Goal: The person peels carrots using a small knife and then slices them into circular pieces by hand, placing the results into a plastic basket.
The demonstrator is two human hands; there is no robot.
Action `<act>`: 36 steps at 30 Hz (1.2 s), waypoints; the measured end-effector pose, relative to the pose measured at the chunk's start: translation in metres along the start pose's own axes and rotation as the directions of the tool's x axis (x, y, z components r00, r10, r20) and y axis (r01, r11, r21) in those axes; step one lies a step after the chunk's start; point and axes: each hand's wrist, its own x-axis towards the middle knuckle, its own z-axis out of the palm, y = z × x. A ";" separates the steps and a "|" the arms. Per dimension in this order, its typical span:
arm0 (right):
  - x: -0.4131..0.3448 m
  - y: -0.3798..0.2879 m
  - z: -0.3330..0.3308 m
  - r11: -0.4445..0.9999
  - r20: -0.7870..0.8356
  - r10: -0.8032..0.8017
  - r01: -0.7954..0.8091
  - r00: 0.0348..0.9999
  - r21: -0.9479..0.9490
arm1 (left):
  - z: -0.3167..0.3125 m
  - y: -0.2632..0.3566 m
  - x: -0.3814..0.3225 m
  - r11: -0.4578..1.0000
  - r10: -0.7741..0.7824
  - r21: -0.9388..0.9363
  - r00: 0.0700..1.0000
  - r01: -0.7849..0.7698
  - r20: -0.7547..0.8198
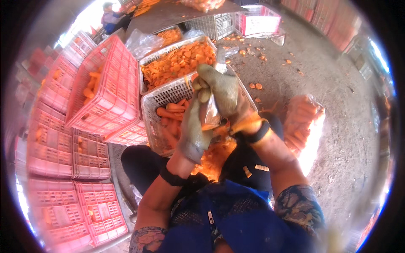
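My left hand, in a soiled, wet-looking glove, is raised over a grey plastic crate with its fingers curled. Orange shows beside those fingers, seemingly a carrot mostly hidden by the gloves. Against it, my gloved right hand is closed around a tool with a pale end sticking out above the fist. A shiny flat surface lies between the palms; I cannot tell whether it is the tool's blade. Whole carrots lie in the crate below, and orange peelings are heaped between my knees.
A second crate beyond holds carrot slices and peels. Pink crates are stacked along my left. A clear bag of carrots stands on the floor at right. Scraps litter the ground. Another person sits far left.
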 end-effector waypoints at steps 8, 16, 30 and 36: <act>0.104 0.018 -0.049 0.983 -0.415 -0.115 0.163 0.903 0.082 | -0.007 0.012 -0.046 0.949 -0.108 0.311 0.982 0.056 0.154; -0.020 0.008 -0.006 0.992 -0.111 -0.058 0.069 0.992 0.102 | -0.043 0.009 -0.012 1.000 -0.021 0.025 0.949 0.014 0.315; 0.076 0.045 -0.057 0.978 -0.360 -0.122 0.173 0.925 0.113 | -0.042 0.012 -0.047 0.974 0.023 0.222 0.991 -0.052 0.135; -0.032 0.037 -0.002 0.991 -0.098 0.027 -0.013 0.995 0.135 | -0.055 -0.002 -0.020 0.991 -0.061 -0.110 0.982 0.081 0.176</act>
